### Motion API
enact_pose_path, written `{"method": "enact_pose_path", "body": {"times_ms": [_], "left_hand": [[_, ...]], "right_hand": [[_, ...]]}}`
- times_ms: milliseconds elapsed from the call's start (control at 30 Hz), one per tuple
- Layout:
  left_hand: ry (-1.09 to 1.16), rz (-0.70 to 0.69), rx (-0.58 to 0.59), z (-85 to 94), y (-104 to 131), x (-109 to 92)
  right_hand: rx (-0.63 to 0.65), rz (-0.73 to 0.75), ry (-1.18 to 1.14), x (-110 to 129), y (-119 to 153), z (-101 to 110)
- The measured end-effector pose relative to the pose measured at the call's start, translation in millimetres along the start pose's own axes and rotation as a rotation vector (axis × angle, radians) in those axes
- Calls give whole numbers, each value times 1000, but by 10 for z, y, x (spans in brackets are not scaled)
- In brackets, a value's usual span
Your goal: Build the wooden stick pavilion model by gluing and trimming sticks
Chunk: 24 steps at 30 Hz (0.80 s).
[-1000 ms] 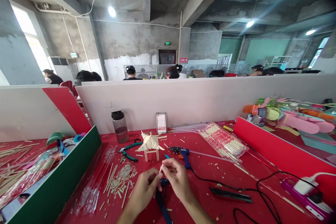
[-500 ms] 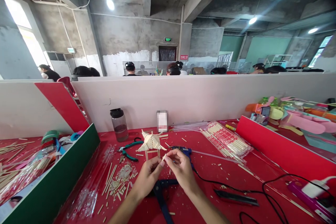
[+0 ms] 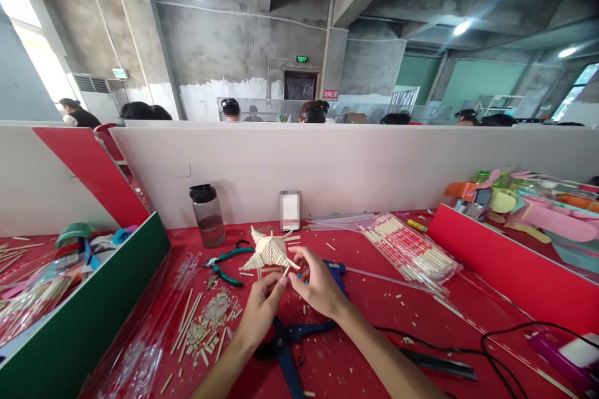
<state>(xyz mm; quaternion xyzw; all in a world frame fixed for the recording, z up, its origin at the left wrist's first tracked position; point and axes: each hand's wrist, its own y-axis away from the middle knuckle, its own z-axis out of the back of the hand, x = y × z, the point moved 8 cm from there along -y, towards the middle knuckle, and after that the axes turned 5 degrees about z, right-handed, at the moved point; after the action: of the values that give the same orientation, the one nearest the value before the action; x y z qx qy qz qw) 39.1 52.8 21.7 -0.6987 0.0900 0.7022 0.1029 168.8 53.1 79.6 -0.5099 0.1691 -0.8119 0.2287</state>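
Note:
My left hand (image 3: 262, 305) pinches a small wooden stick (image 3: 286, 272) between thumb and fingertips, just below a little model (image 3: 270, 250) with a pointed roof built of pale sticks. My right hand (image 3: 314, 280) is beside the model's right corner, thumb and forefinger apart, with nothing seen between them. Behind the right hand lies a blue glue gun (image 3: 336, 271), partly covered by it. A dark blue clamp-like tool (image 3: 285, 349) rests on the red table below both hands. Green-handled pliers (image 3: 228, 268) are left of the model.
A water bottle (image 3: 207, 217) and a phone-like upright object (image 3: 291, 210) stand by the white partition (image 3: 327, 162). Bundled sticks (image 3: 407, 246) are at the right, stick scraps (image 3: 210, 324) at the left. Black cable (image 3: 440, 341) crosses the right side; green (image 3: 103, 318) and red dividers (image 3: 510, 268) flank the table.
My right hand has parted from my left and opened, moving up toward the model's right corner. The stick stays in my left hand. The view has shifted slightly.

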Motion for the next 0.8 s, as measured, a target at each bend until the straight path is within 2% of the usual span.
{"method": "enact_pose_path", "body": {"times_ms": [133, 300, 800], "left_hand": [[-6, -14, -9, 10, -59, 44], [-34, -35, -26, 6, -67, 6], [-7, 32, -3, -46, -76, 54]], "right_hand": [[41, 48, 61, 35, -67, -26], [23, 54, 68, 8, -66, -13], [19, 59, 75, -44, -56, -19]]}}
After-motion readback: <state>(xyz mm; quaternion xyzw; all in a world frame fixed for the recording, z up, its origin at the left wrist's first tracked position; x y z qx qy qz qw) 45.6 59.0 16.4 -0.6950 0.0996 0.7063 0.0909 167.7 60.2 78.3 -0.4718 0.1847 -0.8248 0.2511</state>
